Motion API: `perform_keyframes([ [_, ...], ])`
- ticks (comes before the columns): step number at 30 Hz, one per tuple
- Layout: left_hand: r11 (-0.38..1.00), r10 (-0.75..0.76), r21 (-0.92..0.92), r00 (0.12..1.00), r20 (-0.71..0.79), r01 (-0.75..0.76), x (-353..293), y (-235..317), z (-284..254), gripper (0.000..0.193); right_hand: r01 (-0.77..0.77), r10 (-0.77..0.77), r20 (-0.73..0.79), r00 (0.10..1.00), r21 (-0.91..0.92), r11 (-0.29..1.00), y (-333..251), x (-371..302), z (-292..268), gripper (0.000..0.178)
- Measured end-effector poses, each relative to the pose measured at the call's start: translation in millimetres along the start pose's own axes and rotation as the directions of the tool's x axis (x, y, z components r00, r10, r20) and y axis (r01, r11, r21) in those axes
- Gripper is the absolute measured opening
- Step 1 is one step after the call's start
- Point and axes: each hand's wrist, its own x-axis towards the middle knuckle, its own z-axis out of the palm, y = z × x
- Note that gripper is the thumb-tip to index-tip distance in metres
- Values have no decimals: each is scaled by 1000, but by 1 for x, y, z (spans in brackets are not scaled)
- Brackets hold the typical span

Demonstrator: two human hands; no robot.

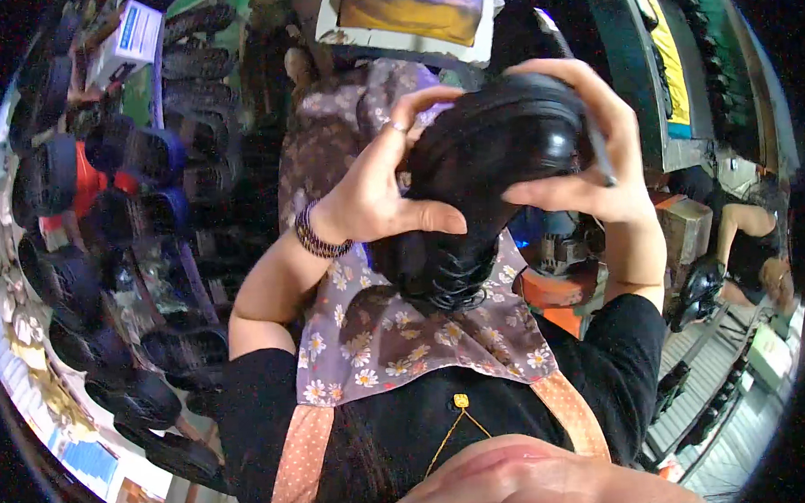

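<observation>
A glossy black lace-up boot is held up in front of my apron, its rounded toe up and to the right. Its laces hang toward my chest. My left hand is closed on the boot's left side, thumb lying across the upper. On the other side, my right hand wraps round the toe end, fingers over the far edge and thumb on the near side. A thin dark strip shows beside the right palm; I cannot tell whether it is the sole edge or a separate piece.
Racks with several black shoes fill the left, with a white box on top. A white-framed panel stands ahead. At right are a yellow strip, a cardboard box and another person near a black shoe.
</observation>
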Motion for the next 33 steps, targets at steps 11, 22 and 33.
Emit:
perform_keyframes([
  [11,741,-570,-630,714,-406,234,-41,-43,-47,94,-217,629,-578,520,622,752,121,-84,4,37],
  [22,999,-34,-50,759,-651,2,-81,-38,-5,75,-185,898,-111,427,961,206,186,-167,88,38],
  [33,739,-561,327,807,-184,588,-127,10,-59,140,-424,522,-316,792,330,843,167,-183,76,69],
])
